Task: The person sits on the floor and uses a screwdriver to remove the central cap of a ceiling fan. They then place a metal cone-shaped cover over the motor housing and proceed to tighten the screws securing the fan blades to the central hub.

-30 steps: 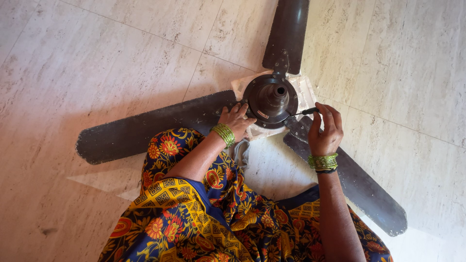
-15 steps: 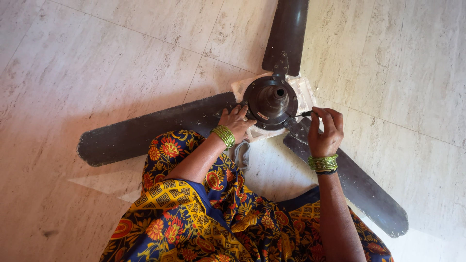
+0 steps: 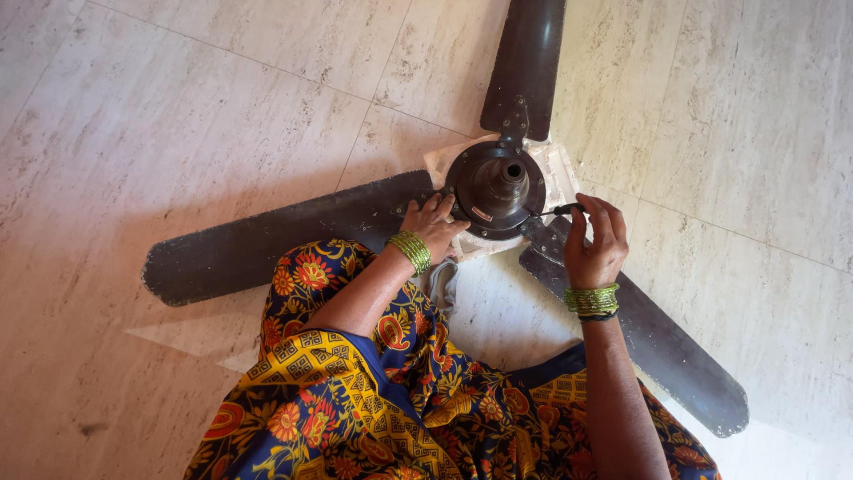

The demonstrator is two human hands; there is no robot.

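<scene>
While fan (image 3: 498,187) lies on marble floor (image 3: 178,133), left hand (image 3: 433,227) open, right hand (image 3: 593,240) grips screwdriver (image 3: 558,211)

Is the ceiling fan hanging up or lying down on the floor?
Lying down. The ceiling fan rests flat on the tiled floor, hub facing up, left hand on it, right hand holding a screwdriver.

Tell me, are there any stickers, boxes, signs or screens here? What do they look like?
Sticker: a small pale oblong with a reddish edge, on the dark round fan motor, on its rim near the left hand; too small to make out more.
No boxes, signs or screens in view.
</scene>
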